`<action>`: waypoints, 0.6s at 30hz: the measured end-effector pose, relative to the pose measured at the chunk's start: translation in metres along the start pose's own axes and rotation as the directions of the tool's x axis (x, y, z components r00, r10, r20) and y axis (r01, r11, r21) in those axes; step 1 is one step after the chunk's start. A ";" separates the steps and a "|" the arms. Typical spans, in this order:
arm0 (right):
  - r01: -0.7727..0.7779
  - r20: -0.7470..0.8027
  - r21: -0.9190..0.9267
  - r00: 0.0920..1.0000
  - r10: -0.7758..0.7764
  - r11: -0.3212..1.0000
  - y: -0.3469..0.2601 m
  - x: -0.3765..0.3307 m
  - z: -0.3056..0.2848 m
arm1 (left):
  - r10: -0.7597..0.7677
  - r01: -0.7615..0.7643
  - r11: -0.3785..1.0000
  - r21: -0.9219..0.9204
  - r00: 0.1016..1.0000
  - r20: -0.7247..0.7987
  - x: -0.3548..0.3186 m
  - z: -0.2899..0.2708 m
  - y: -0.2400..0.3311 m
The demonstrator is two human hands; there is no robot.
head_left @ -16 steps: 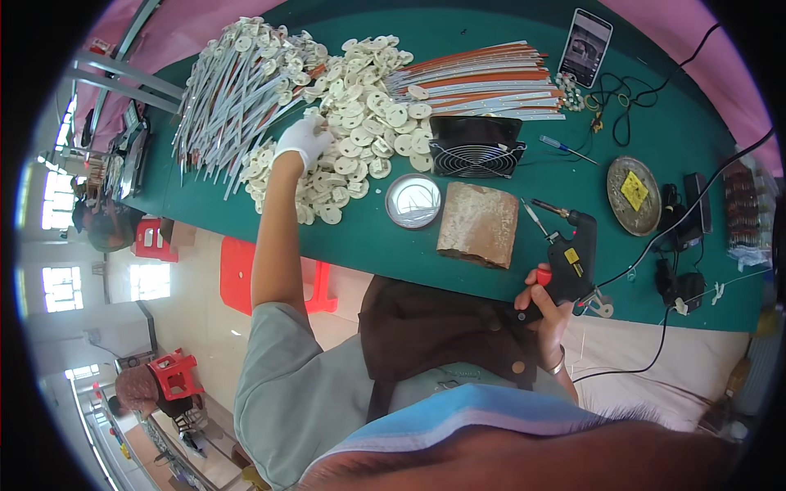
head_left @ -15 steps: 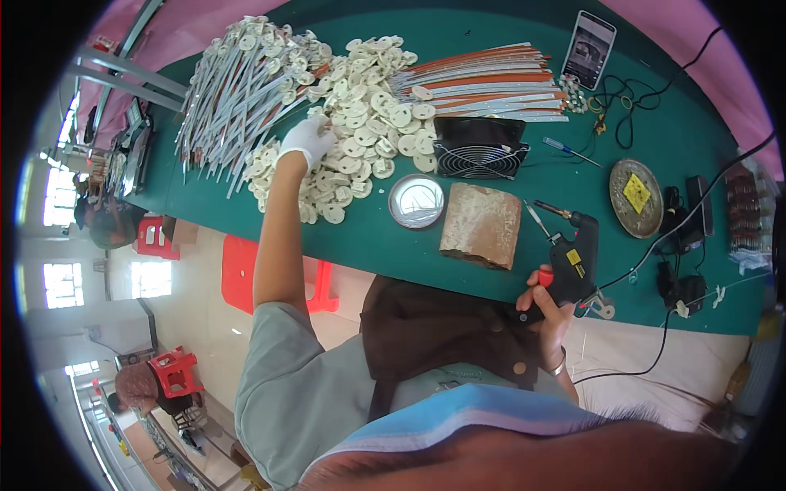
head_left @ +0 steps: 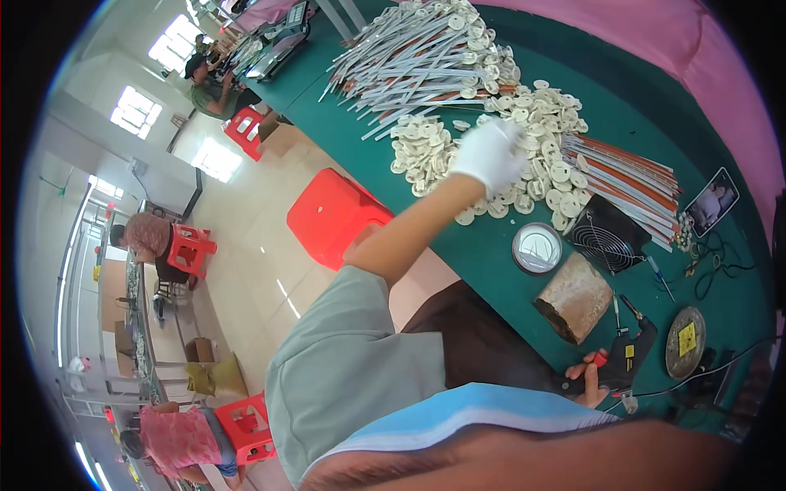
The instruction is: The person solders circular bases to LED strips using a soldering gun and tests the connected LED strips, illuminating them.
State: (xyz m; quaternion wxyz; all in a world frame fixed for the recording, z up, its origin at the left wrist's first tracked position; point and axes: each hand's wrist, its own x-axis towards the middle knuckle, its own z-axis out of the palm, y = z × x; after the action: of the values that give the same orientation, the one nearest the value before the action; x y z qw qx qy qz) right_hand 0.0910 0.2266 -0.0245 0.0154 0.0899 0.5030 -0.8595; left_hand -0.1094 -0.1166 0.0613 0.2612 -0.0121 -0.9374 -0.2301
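My left hand (head_left: 490,155), in a white glove, reaches out onto a heap of white round discs (head_left: 547,168) on the green table (head_left: 491,254). Its fingers curl down among the discs, and whether it holds one is hidden. Beyond the heap lies a bundle of pale grey rods (head_left: 422,61). My right hand (head_left: 591,386) is close to my body at the table's near edge, shut on a black hand tool with a red trigger (head_left: 626,360).
Orange-tipped rods (head_left: 634,176), a black fan (head_left: 610,233), a round metal tin (head_left: 537,248), a brown block (head_left: 575,296), a phone (head_left: 712,200) and cables sit to the right. A red stool (head_left: 336,214) stands beside the table. Other people sit on the left.
The view has swung left and tilted, so the table now runs diagonally. My left hand stays on the disc heap, and my right hand still grips the black tool.
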 end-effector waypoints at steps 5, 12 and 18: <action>0.088 -0.041 0.040 0.995 -0.086 0.995 0.011 0.003 -0.007 | 0.500 -0.458 0.865 -0.206 0.741 0.448 -0.068 0.002 0.095; 0.002 -0.099 0.101 0.995 0.009 0.995 0.014 0.009 -0.014 | 0.713 -0.523 0.687 -0.505 0.621 0.327 -0.083 0.028 0.099; 0.055 -0.168 0.066 0.985 -0.043 0.996 -0.003 0.010 0.009 | 0.380 -0.113 0.827 -0.551 0.834 0.400 -0.076 0.034 0.072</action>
State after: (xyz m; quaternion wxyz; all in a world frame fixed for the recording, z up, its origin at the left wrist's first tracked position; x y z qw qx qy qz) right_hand 0.0792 0.2205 -0.0195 -0.0508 0.1494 0.4739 -0.8663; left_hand -0.0497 -0.0303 0.0285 0.0291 -0.2637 -0.8682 -0.4193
